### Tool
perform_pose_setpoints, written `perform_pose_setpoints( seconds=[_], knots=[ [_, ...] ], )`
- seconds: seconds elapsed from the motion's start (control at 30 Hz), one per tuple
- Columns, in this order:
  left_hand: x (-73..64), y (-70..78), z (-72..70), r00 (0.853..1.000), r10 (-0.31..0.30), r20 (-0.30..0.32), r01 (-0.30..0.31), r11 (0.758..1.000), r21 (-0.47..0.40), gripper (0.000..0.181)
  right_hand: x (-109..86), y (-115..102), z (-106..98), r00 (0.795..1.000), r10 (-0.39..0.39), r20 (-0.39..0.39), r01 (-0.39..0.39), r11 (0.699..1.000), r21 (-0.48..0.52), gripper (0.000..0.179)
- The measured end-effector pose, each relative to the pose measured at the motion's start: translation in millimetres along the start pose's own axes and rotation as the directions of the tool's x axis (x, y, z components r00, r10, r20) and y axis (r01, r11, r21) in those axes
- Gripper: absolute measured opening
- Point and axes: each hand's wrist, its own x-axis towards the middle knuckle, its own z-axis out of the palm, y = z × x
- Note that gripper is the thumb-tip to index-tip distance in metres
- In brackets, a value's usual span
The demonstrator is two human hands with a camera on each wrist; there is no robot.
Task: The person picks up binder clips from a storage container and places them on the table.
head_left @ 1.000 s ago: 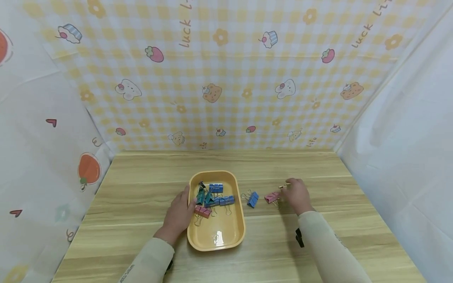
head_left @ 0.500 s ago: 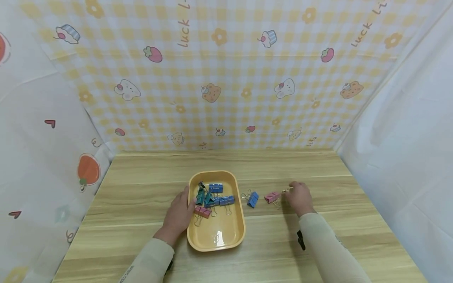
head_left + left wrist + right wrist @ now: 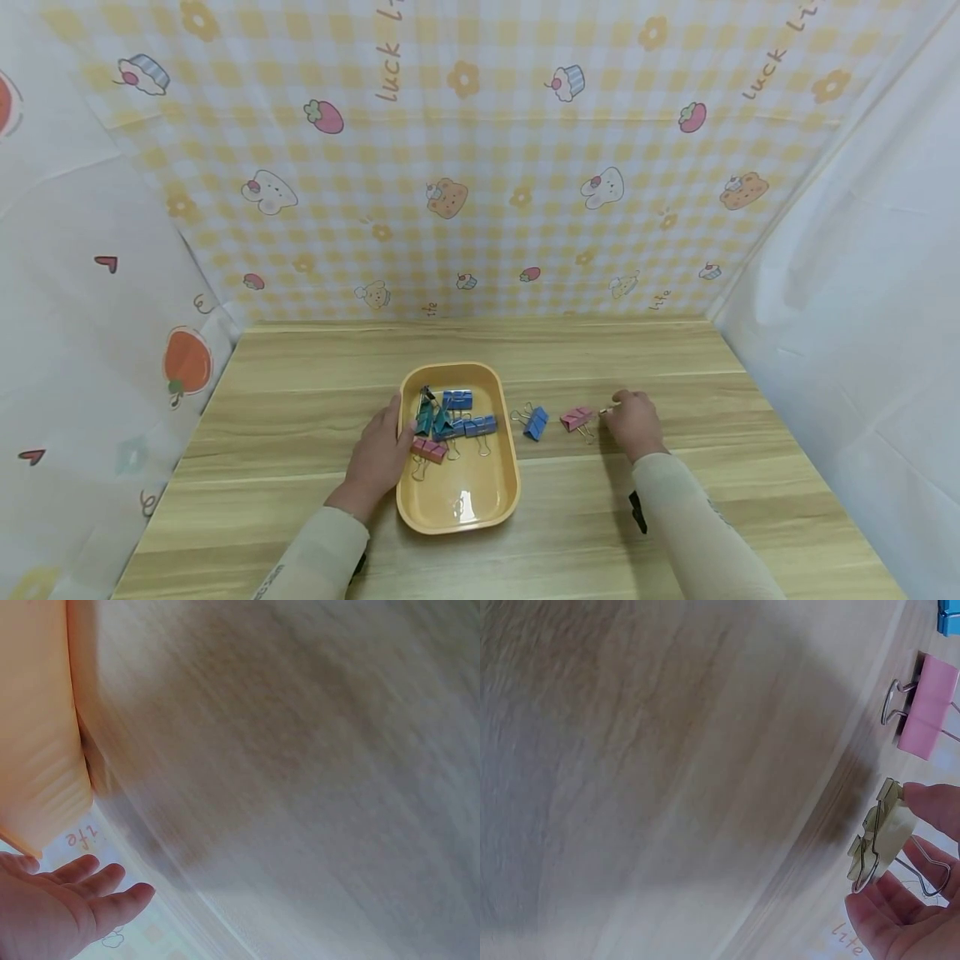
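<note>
My left hand (image 3: 382, 450) rests at the left rim of a yellow plastic tray (image 3: 457, 527), thumb over the edge. In the left wrist view its fingers (image 3: 120, 906) are spread and fairly straight beside the tray's outer wall (image 3: 37, 735). Several binder clips lie in the tray: blue ones (image 3: 481, 426), green ones (image 3: 424, 419) and a pink one (image 3: 429, 451). To the right, my right hand (image 3: 634, 423) pinches a yellow binder clip (image 3: 892, 832) between thumb and fingers, close over the table. Its wire handles show in the right wrist view.
Between the tray and my right hand, a blue binder clip (image 3: 536, 423) and a pink binder clip (image 3: 577, 418) lie on the wooden table (image 3: 337, 350). A checked cloth (image 3: 495, 233) hangs behind the table, with white cloth (image 3: 847, 275) along the right side.
My right hand has come slightly nearer to me with the yellow binder clip, whose visible end sits lower beside the pink clip. The left hand and tray stay put.
</note>
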Motion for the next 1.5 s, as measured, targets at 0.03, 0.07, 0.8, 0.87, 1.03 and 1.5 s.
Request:
perform_pose_setpoints(
  seconds=[0.03, 0.07, 0.8, 0.87, 1.03, 1.5],
  knots=[
    [-0.4, 0.4, -0.3, 1.000, 0.000, 0.000, 0.000, 1.000, -0.002, 0.064, 0.0, 0.0, 0.4, 1.000, 0.001, 0.002, -0.001, 1.000, -0.003, 0.037],
    [-0.7, 0.8, -0.5, 1.000, 0.001, -0.001, -0.001, 1.000, -0.004, 0.064, -0.1, -0.1, 0.5, 1.000, 0.004, 0.005, -0.004, 1.000, -0.002, 0.037],
    [-3.0, 2.2, -2.5, 1.000, 0.018, -0.011, -0.018, 1.000, 0.006, 0.063, -1.3, 3.1, 3.2, 1.000, -0.002, 0.014, 0.002, 1.000, -0.027, 0.036],
    [-3.3, 2.4, -2.8, 1.000, 0.016, -0.008, -0.016, 1.000, 0.008, 0.063, -1.8, 2.6, 2.7, 1.000, 0.005, 0.023, -0.005, 1.000, -0.022, 0.036],
    [-2.6, 1.4, -1.8, 1.000, 0.013, -0.010, -0.013, 1.000, 0.007, 0.063, -5.3, -0.1, -0.3, 0.998, 0.024, 0.052, -0.023, 1.000, -0.020, 0.040],
    [-2.6, 0.9, -3.0, 1.000, 0.002, 0.005, -0.002, 1.000, -0.001, 0.064, -5.9, -21.5, -16.8, 0.997, -0.046, 0.056, 0.047, 0.999, -0.001, 0.056]
  ],
)
